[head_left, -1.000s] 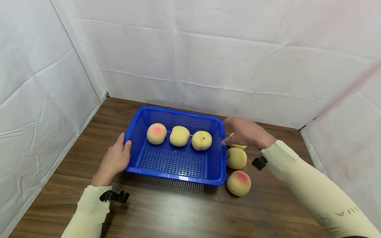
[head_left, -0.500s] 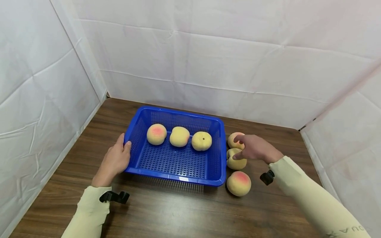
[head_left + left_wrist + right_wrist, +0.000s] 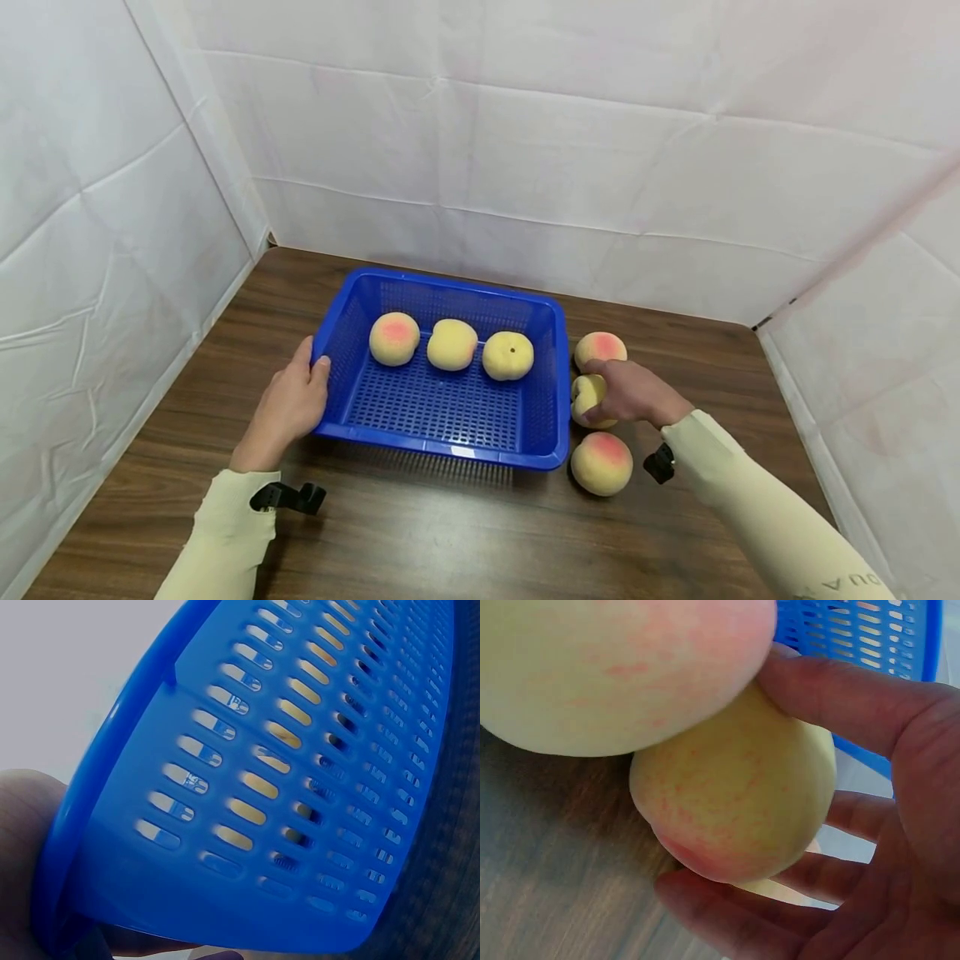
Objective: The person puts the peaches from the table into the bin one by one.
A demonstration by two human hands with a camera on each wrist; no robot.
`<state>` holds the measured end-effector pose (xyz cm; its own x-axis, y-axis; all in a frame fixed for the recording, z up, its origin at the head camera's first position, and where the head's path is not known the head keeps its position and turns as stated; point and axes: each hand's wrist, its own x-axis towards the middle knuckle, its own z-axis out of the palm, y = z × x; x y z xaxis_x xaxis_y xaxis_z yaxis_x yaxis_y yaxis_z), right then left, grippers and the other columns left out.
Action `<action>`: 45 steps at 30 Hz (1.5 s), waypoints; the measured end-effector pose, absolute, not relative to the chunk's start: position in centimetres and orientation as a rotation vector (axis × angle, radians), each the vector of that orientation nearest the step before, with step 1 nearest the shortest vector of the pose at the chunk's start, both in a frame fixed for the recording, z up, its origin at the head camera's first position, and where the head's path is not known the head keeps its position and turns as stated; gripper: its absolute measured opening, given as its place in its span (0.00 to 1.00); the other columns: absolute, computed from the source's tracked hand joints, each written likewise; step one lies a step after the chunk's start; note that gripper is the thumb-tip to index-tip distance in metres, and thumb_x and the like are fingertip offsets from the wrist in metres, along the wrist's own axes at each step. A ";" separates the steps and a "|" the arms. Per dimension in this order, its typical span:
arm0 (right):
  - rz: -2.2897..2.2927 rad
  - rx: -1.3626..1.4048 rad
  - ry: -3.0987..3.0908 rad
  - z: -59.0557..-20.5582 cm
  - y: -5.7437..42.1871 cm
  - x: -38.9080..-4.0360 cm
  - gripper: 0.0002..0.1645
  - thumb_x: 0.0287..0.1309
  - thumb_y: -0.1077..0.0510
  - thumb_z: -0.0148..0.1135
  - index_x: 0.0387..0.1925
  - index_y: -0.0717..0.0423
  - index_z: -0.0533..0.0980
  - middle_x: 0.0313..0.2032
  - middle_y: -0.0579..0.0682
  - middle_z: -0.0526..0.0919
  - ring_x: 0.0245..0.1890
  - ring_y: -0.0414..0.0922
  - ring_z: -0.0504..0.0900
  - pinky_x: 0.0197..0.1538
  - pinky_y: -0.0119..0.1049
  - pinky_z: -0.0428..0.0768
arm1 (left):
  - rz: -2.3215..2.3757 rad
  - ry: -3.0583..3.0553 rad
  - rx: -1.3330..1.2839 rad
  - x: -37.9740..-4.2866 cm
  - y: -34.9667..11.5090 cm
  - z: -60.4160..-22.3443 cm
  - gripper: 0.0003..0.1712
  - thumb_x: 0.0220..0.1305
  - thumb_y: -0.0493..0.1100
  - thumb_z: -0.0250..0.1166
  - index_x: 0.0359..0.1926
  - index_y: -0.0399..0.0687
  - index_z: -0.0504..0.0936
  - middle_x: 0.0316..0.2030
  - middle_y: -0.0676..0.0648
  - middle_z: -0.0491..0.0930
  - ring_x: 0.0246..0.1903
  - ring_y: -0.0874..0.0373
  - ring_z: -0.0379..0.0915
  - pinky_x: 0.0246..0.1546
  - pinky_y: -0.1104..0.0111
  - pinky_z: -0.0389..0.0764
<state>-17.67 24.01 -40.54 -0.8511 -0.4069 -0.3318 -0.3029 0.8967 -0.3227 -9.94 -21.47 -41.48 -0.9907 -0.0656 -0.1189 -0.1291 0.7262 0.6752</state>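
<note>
My left hand (image 3: 288, 404) grips the left rim of a blue plastic basket (image 3: 442, 447), thumb over the edge. Inside, three peaches lie in a row: one with a pink top (image 3: 394, 337), a yellow one (image 3: 452, 344) and another yellow one (image 3: 508, 356). To the right of the basket my right hand (image 3: 636, 394) has its thumb and fingers curled round the middle peach (image 3: 735, 787) of a second row. A pink-topped peach (image 3: 600, 346) lies beyond it. Another peach (image 3: 602, 463) sits on the near side, looming large in the right wrist view.
Everything stands on a dark wooden table (image 3: 450, 533). White cloth walls (image 3: 525, 150) enclose it at the back, left and right. A black wrist strap (image 3: 288, 497) sits on the left sleeve, and a black device (image 3: 660, 463) on the right.
My right hand has moved from the basket's right rim, over the far peach, down to the middle peach and closed round it. The left hand and basket have stayed put.
</note>
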 end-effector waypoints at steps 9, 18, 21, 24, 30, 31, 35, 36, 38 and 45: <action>-0.446 -0.563 2.693 -41.6 23.9 -17.5 0.25 0.35 0.49 0.77 0.33 0.47 0.70 0.23 0.44 0.74 0.25 0.44 0.72 0.29 0.39 0.72 | 1.119 2.834 -0.178 -9.9 -21.5 -41.4 0.35 0.78 0.51 0.32 0.73 0.34 0.35 0.65 0.23 0.55 0.60 0.29 0.58 0.58 0.35 0.59; -0.421 -0.584 2.709 -41.5 24.1 -17.4 0.24 0.34 0.48 0.77 0.31 0.46 0.71 0.23 0.43 0.74 0.23 0.43 0.72 0.27 0.38 0.72 | 1.122 2.829 -0.168 -9.9 -21.4 -41.5 0.35 0.78 0.51 0.32 0.74 0.35 0.36 0.65 0.24 0.55 0.60 0.29 0.58 0.58 0.35 0.59; -0.402 -0.572 2.702 -41.4 24.2 -17.5 0.25 0.34 0.48 0.77 0.35 0.46 0.73 0.23 0.43 0.75 0.24 0.44 0.72 0.28 0.38 0.72 | 1.121 2.833 -0.162 -9.9 -21.4 -41.5 0.34 0.78 0.51 0.32 0.74 0.35 0.36 0.65 0.23 0.56 0.60 0.29 0.58 0.58 0.36 0.59; -0.372 -0.544 2.707 -41.0 24.3 -17.5 0.33 0.33 0.46 0.77 0.46 0.47 0.75 0.25 0.44 0.77 0.26 0.45 0.73 0.30 0.39 0.74 | 1.119 2.842 -0.155 -10.0 -21.5 -41.5 0.34 0.78 0.51 0.32 0.74 0.35 0.37 0.65 0.23 0.56 0.60 0.30 0.58 0.59 0.36 0.59; -0.316 -0.557 2.715 -39.8 24.5 -17.5 0.44 0.34 0.44 0.76 0.57 0.52 0.73 0.28 0.44 0.79 0.29 0.46 0.74 0.32 0.40 0.75 | 1.113 2.849 -0.147 -9.9 -21.6 -41.6 0.34 0.78 0.51 0.32 0.74 0.34 0.37 0.65 0.23 0.57 0.60 0.30 0.58 0.59 0.37 0.59; -0.311 -0.558 2.713 -39.5 24.5 -17.5 0.43 0.34 0.44 0.76 0.57 0.52 0.74 0.27 0.44 0.79 0.28 0.46 0.74 0.31 0.40 0.75 | 1.115 2.849 -0.145 -10.0 -21.6 -41.6 0.34 0.78 0.50 0.32 0.74 0.34 0.37 0.65 0.23 0.57 0.60 0.30 0.58 0.59 0.37 0.59; -0.295 -0.562 2.717 -38.2 24.6 -17.5 0.41 0.35 0.45 0.76 0.55 0.52 0.74 0.23 0.43 0.77 0.27 0.45 0.74 0.31 0.39 0.74 | 1.119 2.852 -0.136 -10.0 -21.6 -41.5 0.34 0.78 0.50 0.32 0.74 0.34 0.37 0.65 0.23 0.57 0.61 0.30 0.58 0.59 0.37 0.60; -0.292 -0.561 2.716 -37.9 24.6 -17.5 0.42 0.35 0.45 0.76 0.56 0.53 0.74 0.24 0.43 0.76 0.27 0.45 0.73 0.31 0.39 0.74 | 1.117 2.852 -0.136 -10.0 -21.6 -41.5 0.34 0.78 0.50 0.33 0.74 0.34 0.37 0.65 0.24 0.57 0.61 0.30 0.58 0.59 0.37 0.60; -0.282 -0.564 2.712 -37.3 24.7 -17.5 0.43 0.36 0.44 0.75 0.57 0.55 0.73 0.23 0.44 0.75 0.26 0.45 0.73 0.30 0.39 0.74 | 1.114 2.853 -0.135 -10.0 -21.6 -41.5 0.34 0.78 0.50 0.32 0.74 0.34 0.37 0.65 0.24 0.57 0.61 0.30 0.58 0.59 0.37 0.60; -0.224 -0.553 2.714 -35.7 24.6 -17.3 0.46 0.37 0.42 0.74 0.60 0.55 0.72 0.19 0.44 0.71 0.24 0.44 0.71 0.28 0.38 0.71 | 1.107 2.849 -0.142 -9.9 -21.6 -41.3 0.34 0.78 0.50 0.32 0.74 0.34 0.37 0.65 0.24 0.56 0.62 0.30 0.56 0.60 0.37 0.59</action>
